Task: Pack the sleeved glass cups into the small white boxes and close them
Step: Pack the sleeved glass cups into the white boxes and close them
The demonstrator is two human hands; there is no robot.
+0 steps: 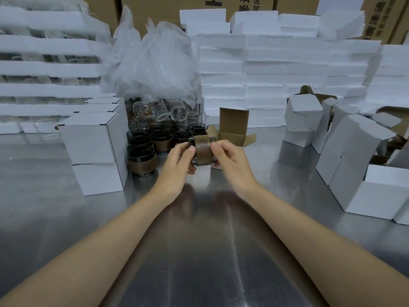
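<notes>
1. The sleeved glass cup (204, 151) is lifted off the table, tipped on its side, right in front of the open box (232, 127). I read this as the moment of squaring it up before it goes in.
2. The left hand (177, 165) pinches the cup's left end with thumb and fingers. The right hand (230, 160) grips the right end the same way. I take the two-ended hold as a way to turn the brown sleeve and check it.
3. The open box stands upright just behind the cup, with its tall flap up and its side flaps spread. The mouth is free to receive the cup.
4. More sleeved cups (155, 140) stand bunched just to the left, near the hands, with clear glasses (161, 109) under a crumpled plastic bag (155, 63) behind them.
5. Closed white boxes (93, 147) are stacked further left, probably the finished pile kept out of the way.
6. Unclosed white boxes (354, 151) cluster on the right, likely the supply.
7. Foam slabs (265, 69) wall off the back of the steel table (210, 240).
</notes>
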